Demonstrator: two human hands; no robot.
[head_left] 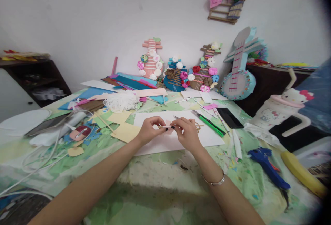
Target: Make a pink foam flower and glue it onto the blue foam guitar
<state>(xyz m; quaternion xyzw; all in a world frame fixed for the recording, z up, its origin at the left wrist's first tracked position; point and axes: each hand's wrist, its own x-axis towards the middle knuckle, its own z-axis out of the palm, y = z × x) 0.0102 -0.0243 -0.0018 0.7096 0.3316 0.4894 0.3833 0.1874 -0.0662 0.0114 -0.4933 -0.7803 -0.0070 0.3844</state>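
Note:
My left hand (152, 128) pinches a pale pink piece of paper (169, 123) by a narrow rolled or folded edge. Fingertips of my right hand (186, 133) close on the same paper from the other side. A small pair of scissors (198, 127) with gold-coloured handles appears tucked in my right hand, its tip poking out past the fingers. Both hands are just above a white sheet (207, 141) on the table. Right of them lies a green utility knife (210, 125).
Left are yellow paper pieces (126, 132), white string (121, 100) and cables. On the right are a phone (230, 118), a blue glue gun (269, 166), a yellow banana-shaped thing (301, 173) and a tumbler (276, 109). Several guitar-shaped crafts (176, 80) lean on the wall.

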